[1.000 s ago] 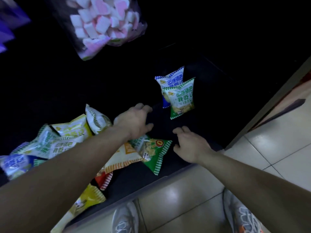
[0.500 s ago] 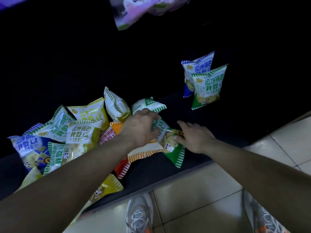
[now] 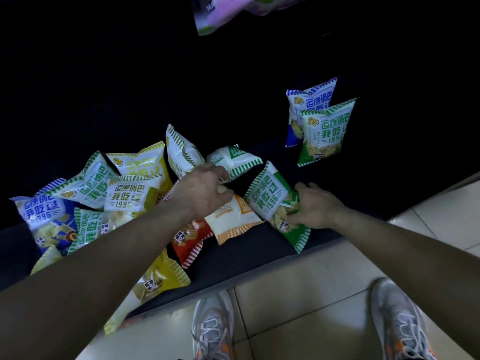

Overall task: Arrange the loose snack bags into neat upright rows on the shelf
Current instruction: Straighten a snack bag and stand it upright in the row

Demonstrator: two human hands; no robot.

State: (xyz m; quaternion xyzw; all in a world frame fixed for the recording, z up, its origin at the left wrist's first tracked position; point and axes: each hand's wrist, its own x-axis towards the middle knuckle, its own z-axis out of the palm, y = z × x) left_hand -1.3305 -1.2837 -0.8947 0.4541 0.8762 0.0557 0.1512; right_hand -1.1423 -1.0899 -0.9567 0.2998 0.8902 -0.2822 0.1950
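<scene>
Right hand: closed in a pinch on the green bag. Its fingers lie over the bag's near-right edge and the thumb is underneath, against the printed snack picture.

Green bag: white face with green diagonal striping along the sealed ends, large green lettering and "1996", and a solid green lower corner. It lies tilted, face up, on the dark shelf, directly left of the right hand. Its lower corner reaches towards the shelf's front lip.

Left hand: fingers curled, knuckles up. It sits where the orange bag meets the face-down bag. Whether it grips either one cannot be told.

Orange bag: plain white back showing, orange-striped seal, just below and right of the left hand, touching the green bag's left edge.

Face-down bag: white back, green stripes, just beyond the left hand's fingertips.

Red bag: red-and-white striped end, partly under the left wrist.

Loose heap: left of the left hand, overlapping bags of the same design in yellow, green and blue trim, lying flat or leaning at mixed angles. One yellow bag lies under the left forearm and overhangs the front lip.

Upright green bag: standing, face forward, well beyond and to the right of the right hand. The upright blue bag stands directly behind it, partly covered.
</scene>
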